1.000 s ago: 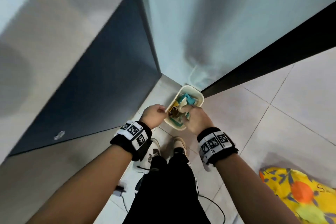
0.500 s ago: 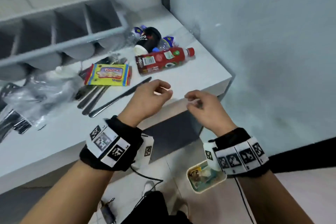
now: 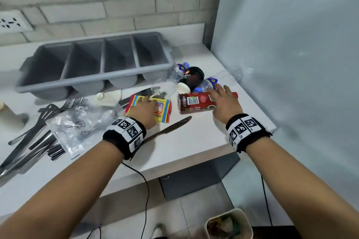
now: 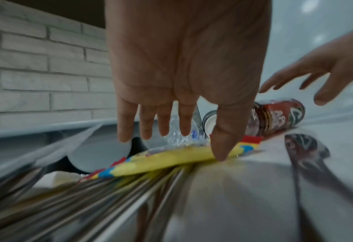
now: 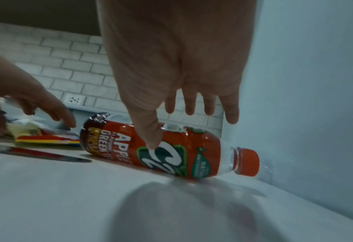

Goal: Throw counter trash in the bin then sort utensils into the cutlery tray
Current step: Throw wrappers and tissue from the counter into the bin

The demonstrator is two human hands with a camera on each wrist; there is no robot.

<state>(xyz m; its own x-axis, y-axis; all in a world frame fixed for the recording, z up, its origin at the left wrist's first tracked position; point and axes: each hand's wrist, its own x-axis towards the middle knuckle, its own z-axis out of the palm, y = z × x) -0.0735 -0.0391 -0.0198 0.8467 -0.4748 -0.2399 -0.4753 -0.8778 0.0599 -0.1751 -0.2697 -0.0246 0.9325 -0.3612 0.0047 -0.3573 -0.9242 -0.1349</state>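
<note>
trash is lying at the right end of the tabletop [image 3: 194, 141]: a red bottle [image 3: 196, 103] on its side near the wall, a yellow packet [image 3: 161, 109] just beside it. the right hand [image 3: 225, 103] is hovering over the bottle, grip spread, thumb touching the label. the left hand [image 3: 142, 111] is resting spread on the packet, thumb pressing its edge. the bottle is looking light, smooth and prone to rolling, so wrapping round its middle seems best; the packet is looking thin and floppy, better pinched at an edge. the bin [image 3: 229, 223] is standing on the floor below.
</note>
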